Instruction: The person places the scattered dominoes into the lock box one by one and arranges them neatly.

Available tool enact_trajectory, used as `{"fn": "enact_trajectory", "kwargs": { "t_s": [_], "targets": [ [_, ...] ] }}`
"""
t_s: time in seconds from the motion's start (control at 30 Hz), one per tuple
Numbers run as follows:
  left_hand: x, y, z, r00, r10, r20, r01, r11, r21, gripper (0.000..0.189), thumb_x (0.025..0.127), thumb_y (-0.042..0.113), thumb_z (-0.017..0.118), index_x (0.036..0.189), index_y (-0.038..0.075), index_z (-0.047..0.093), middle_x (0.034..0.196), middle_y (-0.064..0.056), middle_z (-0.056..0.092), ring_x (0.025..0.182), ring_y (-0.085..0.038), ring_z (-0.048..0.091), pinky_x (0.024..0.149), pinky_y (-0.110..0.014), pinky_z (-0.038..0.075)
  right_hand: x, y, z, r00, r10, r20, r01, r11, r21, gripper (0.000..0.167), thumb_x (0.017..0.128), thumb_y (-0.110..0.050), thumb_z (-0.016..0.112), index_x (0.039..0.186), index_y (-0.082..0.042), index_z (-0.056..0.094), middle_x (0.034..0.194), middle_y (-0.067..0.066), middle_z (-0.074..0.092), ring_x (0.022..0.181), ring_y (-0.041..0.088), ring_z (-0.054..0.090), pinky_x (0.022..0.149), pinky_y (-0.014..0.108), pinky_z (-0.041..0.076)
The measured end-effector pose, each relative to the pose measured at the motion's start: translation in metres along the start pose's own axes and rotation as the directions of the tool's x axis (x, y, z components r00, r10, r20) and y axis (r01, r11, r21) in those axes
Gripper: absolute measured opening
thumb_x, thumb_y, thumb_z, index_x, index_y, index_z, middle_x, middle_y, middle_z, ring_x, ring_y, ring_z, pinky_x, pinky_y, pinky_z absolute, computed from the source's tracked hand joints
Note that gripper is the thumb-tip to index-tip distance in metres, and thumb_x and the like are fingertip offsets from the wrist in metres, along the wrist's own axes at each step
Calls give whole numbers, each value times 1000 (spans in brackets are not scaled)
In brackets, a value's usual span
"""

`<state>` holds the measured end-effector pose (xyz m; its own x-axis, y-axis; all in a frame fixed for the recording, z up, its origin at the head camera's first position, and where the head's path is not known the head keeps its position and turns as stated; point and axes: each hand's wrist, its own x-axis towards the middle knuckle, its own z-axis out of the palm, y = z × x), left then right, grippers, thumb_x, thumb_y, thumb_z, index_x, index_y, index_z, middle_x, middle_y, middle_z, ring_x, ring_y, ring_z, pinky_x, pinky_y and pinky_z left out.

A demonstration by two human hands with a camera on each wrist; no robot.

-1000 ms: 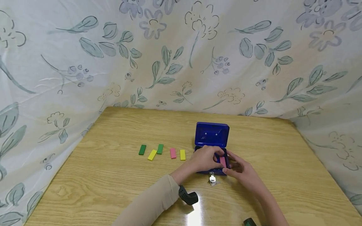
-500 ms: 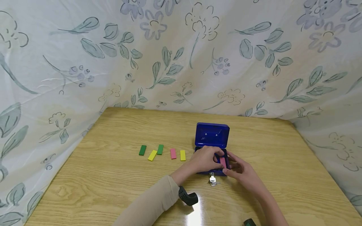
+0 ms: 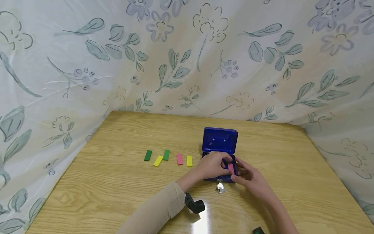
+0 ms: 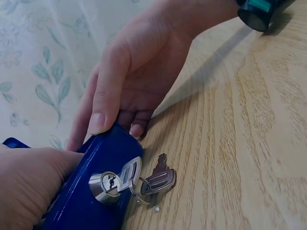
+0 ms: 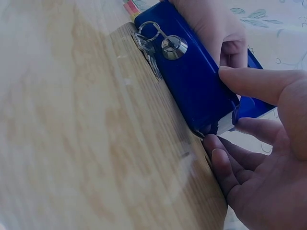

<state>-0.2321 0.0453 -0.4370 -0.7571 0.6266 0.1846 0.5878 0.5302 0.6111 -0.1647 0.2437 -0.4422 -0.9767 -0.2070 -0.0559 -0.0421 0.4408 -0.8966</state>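
Observation:
A small blue metal cash box (image 3: 228,179) stands on the table with its lid (image 3: 219,140) raised. My left hand (image 3: 213,165) reaches down into it, thumb and forefinger at the two ends of a pink block (image 3: 231,168) by the right inner wall. The left fingertips are hidden inside the box in both wrist views. My right hand (image 3: 255,182) grips the box's right side, its thumb on the front corner and the other fingers along the side wall. Keys on a ring (image 4: 158,182) hang from the lock (image 4: 104,186) in the front.
Left of the box lie loose flat blocks: dark green (image 3: 148,155), yellow (image 3: 158,161), green (image 3: 166,155), pink (image 3: 179,159) and another yellow (image 3: 189,161). A floral cloth (image 3: 181,65) hangs behind the wooden table (image 3: 117,182). Black wrist devices (image 3: 195,204) stick out from the forearms.
Both hands keep their places at the box, and the pink block stays between the left thumb and forefinger. The whole head view shifts very slightly.

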Motion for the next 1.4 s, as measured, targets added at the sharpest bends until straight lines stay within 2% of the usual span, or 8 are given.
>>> {"fn": "enact_trajectory", "kwargs": {
  "t_s": [0.17, 0.27, 0.4, 0.53, 0.7, 0.97, 1.17, 1.4],
  "targets": [
    [-5, -1, -7, 996, 73, -53, -74, 997, -19, 35, 84, 22, 80, 115, 8, 70, 109, 2, 70, 86, 0, 62, 73, -10, 46, 0, 3, 1, 1000, 2, 0, -2, 1000, 0, 74, 91, -28, 73, 154, -18, 36, 143, 17, 46, 108, 30, 58, 85, 35, 51],
    [-10, -5, -14, 992, 97, -76, -96, 995, 15, 35, 85, 23, 79, 115, 7, 69, 111, 1, 69, 92, -4, 63, 79, -11, 46, 0, 5, 1, 1000, 7, -4, -7, 1000, -15, 73, 91, -29, 73, 153, -21, 36, 143, 16, 47, 108, 31, 57, 86, 38, 50],
    [-21, -12, -25, 993, 70, -98, -65, 997, 51, 37, 87, 25, 78, 117, 7, 67, 112, 1, 68, 97, -7, 61, 84, -15, 47, 0, 6, 0, 1000, 17, -8, -17, 999, -40, 73, 91, -32, 73, 153, -21, 36, 143, 16, 47, 109, 31, 56, 88, 42, 49],
    [-33, -16, -37, 992, 41, -121, -40, 999, 12, 37, 88, 24, 77, 119, 6, 66, 114, -2, 66, 101, -10, 60, 86, -19, 47, 0, 4, 0, 1000, 26, -11, -27, 998, -49, 74, 90, -34, 73, 153, -21, 36, 144, 17, 46, 110, 31, 56, 89, 44, 49],
    [-52, -26, -52, 990, 34, -140, -45, 996, -71, 39, 90, 21, 75, 122, 3, 64, 117, -8, 65, 103, -18, 60, 85, -25, 50, 0, 2, 1, 999, 35, -16, -36, 998, -56, 76, 89, -37, 74, 153, -22, 36, 144, 16, 46, 111, 30, 56, 89, 43, 49],
    [-79, -48, -75, 977, 46, -206, -66, 994, -90, 40, 88, 19, 76, 122, 1, 64, 119, -12, 65, 106, -28, 60, 83, -36, 53, 0, 2, 1, 1000, 21, -21, -22, 997, -69, 76, 90, -36, 73, 154, -20, 35, 144, 17, 46, 111, 29, 56, 90, 43, 49],
    [-98, -63, -83, 963, 2, -269, -19, 998, -60, 42, 83, 19, 81, 119, 4, 66, 117, -8, 67, 105, -22, 60, 84, -36, 53, 1, 1, 2, 999, 27, -17, -28, 998, -61, 76, 90, -37, 73, 154, -21, 35, 145, 17, 45, 113, 30, 55, 93, 44, 48],
    [-128, -82, -93, 929, -109, -354, 62, 988, -142, 44, 81, 17, 83, 119, 1, 67, 115, -12, 67, 105, -30, 60, 85, -46, 51, 1, 2, 2, 999, 37, -18, -38, 997, -60, 77, 89, -39, 73, 154, -22, 35, 146, 16, 45, 112, 30, 55, 92, 43, 48]
  ]
}}
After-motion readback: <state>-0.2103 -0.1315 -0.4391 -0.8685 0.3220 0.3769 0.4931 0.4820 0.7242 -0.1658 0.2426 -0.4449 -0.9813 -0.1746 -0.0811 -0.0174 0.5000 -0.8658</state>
